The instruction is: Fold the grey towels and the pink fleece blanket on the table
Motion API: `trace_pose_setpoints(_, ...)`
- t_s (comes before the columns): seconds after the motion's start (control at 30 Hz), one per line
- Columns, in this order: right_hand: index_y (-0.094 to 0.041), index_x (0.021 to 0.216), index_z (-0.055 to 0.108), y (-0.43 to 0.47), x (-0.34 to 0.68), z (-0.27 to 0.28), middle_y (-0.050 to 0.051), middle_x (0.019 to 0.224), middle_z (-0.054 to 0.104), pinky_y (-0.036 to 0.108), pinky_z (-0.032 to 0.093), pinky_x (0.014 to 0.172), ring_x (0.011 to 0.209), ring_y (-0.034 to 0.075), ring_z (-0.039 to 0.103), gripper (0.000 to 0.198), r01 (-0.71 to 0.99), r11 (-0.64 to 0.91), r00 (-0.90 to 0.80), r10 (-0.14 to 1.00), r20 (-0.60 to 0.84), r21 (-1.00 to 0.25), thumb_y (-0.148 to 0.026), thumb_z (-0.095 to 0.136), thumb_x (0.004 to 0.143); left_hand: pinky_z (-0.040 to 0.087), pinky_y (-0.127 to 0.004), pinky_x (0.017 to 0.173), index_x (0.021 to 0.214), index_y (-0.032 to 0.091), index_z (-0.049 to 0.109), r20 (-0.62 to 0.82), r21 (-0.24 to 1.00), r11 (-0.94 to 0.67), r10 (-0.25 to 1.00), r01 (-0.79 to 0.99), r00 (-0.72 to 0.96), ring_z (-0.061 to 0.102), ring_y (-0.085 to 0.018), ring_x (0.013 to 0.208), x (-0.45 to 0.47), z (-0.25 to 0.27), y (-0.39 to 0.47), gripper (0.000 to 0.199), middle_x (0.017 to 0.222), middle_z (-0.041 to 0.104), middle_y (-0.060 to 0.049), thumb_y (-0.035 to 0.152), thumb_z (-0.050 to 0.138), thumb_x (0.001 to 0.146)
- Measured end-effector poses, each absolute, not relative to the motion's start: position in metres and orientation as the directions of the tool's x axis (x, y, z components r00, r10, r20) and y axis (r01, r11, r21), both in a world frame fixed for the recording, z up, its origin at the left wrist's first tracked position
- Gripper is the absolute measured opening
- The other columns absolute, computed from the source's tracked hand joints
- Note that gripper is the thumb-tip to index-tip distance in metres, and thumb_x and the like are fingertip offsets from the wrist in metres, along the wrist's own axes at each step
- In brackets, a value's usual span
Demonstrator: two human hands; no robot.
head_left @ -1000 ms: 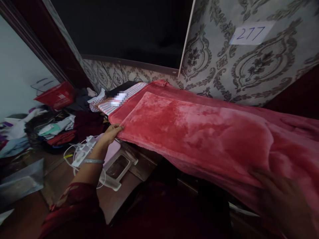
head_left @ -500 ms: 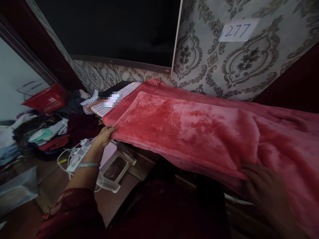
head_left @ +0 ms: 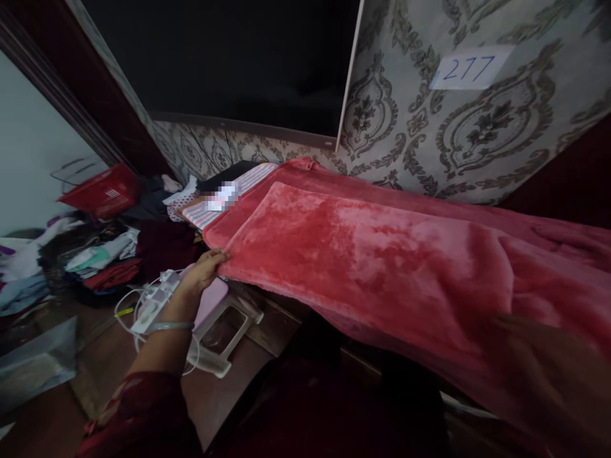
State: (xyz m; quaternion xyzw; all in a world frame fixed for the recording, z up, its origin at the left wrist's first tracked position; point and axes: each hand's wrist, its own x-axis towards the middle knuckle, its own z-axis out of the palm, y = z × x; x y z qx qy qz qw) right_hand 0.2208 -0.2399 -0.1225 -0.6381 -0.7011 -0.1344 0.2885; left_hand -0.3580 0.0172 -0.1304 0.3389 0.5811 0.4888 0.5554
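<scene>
A red plush blanket [head_left: 334,248] lies spread along the surface under the television, with a folded layer on top. At the folded layer's near left corner, my left hand [head_left: 206,270] is closed, pinching the edge between thumb and fingers. My right hand [head_left: 548,362] is over the blanket at the lower right, dark and smeared, so its fingers do not show clearly. A striped cloth [head_left: 258,177] lies beside the blanket's left end, with a blurred-out patch on it.
A dark television [head_left: 229,63] hangs on the patterned wall behind. Down to the left are a pink-topped stool [head_left: 212,299], a white power strip [head_left: 150,312] with looping cables, heaped clothes [head_left: 109,254] and a red basket [head_left: 102,191].
My right hand has moved right, away from the folded layer's front edge. My left hand keeps its pinch on the corner. The whole view has shifted slightly.
</scene>
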Motion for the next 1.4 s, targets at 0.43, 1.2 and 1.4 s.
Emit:
trace_pose_setpoints(0.43,-0.019,0.135,0.063,0.098,0.094,-0.082,0.013,0.140,0.062,0.047,0.042,0.115,0.133,0.030,0.056,0.050,0.850,0.261,-0.121,0.942,0.312,-0.458,-0.032,0.057,0.087,0.059,-0.033,0.067,0.079,0.015,0.075,-0.367,0.928,0.359,0.927,-0.097,-0.079,0.072,-0.026,0.075,-0.353,-0.129,-0.005,0.052,0.078,0.076,-0.011,0.054,0.094,0.049)
trace_pose_setpoints(1.2,-0.016,0.094,0.073,0.279,-0.046,-0.065,0.005,0.090,0.074,0.027,0.053,0.077,0.088,0.021,0.068,0.019,0.803,0.174,-0.101,0.982,0.158,-0.570,-0.026,0.057,0.090,0.056,-0.042,0.085,0.079,0.032,0.073,-0.005,0.961,0.061,0.979,0.269,-0.204,0.067,-0.035,0.097,-0.362,-0.087,0.025,0.035,0.092,0.074,-0.005,0.061,0.077,0.060)
trace_pose_setpoints(1.4,-0.016,0.114,0.067,0.333,-0.050,-0.020,0.013,0.117,0.071,0.033,0.050,0.094,0.108,0.026,0.065,0.027,0.852,0.091,0.107,0.934,0.342,-0.515,-0.028,0.053,0.096,0.049,-0.032,0.073,0.076,0.022,0.068,0.300,0.858,-0.156,0.925,0.489,-0.232,0.061,-0.025,0.081,-0.382,-0.037,0.142,0.022,0.079,0.067,-0.004,0.034,0.073,0.058)
